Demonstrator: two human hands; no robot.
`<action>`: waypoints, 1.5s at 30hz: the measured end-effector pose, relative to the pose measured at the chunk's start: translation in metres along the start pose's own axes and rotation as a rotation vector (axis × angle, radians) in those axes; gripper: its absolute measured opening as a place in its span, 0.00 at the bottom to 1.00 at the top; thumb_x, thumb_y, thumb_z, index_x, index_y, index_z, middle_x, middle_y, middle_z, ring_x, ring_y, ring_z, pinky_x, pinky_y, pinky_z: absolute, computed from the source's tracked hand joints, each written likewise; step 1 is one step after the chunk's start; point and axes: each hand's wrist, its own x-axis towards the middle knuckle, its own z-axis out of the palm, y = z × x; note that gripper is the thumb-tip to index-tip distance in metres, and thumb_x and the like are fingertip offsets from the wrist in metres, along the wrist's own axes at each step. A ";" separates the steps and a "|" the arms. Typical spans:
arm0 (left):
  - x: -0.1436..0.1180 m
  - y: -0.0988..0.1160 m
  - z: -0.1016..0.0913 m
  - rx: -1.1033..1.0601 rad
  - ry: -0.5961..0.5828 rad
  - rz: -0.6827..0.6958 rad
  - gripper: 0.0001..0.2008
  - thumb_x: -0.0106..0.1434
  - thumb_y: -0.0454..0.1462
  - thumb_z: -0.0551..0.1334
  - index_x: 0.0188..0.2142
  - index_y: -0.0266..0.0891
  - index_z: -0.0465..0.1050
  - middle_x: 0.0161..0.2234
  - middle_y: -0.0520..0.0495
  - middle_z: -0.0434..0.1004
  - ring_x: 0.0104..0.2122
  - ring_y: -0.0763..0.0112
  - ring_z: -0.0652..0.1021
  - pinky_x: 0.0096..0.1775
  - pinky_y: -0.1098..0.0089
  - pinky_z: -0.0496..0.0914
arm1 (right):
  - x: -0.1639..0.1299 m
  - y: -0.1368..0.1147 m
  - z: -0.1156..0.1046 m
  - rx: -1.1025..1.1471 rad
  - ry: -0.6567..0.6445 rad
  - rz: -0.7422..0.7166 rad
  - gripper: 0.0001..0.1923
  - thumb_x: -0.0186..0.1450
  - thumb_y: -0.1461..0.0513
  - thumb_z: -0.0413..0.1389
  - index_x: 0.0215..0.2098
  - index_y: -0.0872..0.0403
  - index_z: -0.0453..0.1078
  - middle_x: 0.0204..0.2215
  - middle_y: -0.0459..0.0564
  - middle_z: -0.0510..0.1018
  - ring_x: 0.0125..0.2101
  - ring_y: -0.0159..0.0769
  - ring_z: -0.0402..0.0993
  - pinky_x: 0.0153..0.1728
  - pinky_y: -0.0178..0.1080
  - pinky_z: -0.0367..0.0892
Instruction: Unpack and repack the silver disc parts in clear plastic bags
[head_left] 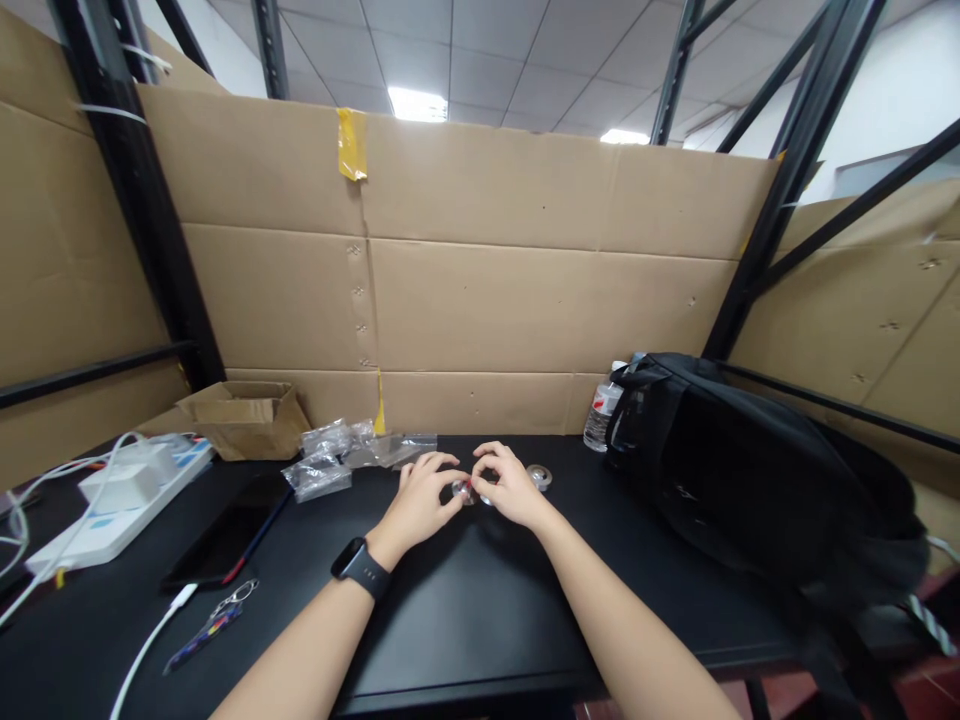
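The bare left hand (421, 503) and right hand (516, 490) have half-curled fingers meeting at a small, shiny silver-and-red piece (463, 491) between them; I cannot tell which grips it. Nearby on the black bench (480, 610) lie a round silvery disc (539, 477) and crumpled clear plastic bags (322, 472).

Around me on the black desk (465, 640):
Black backpack (757, 490) at my 2 o'clock, water bottle (598, 425) just beside it at 1. Cardboard panel (480, 300) at 12, brown box (255, 435) at 11. White power strip (105, 527), dark-screened tablet (225, 535) at 10, keychain (210, 630) nearer me.
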 end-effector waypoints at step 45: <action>0.021 0.006 -0.002 0.233 -0.265 0.076 0.14 0.70 0.36 0.55 0.44 0.49 0.80 0.43 0.45 0.81 0.50 0.57 0.71 0.51 0.57 0.57 | -0.004 0.005 -0.033 -0.567 -0.251 0.321 0.09 0.59 0.65 0.61 0.33 0.47 0.82 0.34 0.49 0.85 0.38 0.41 0.82 0.34 0.34 0.63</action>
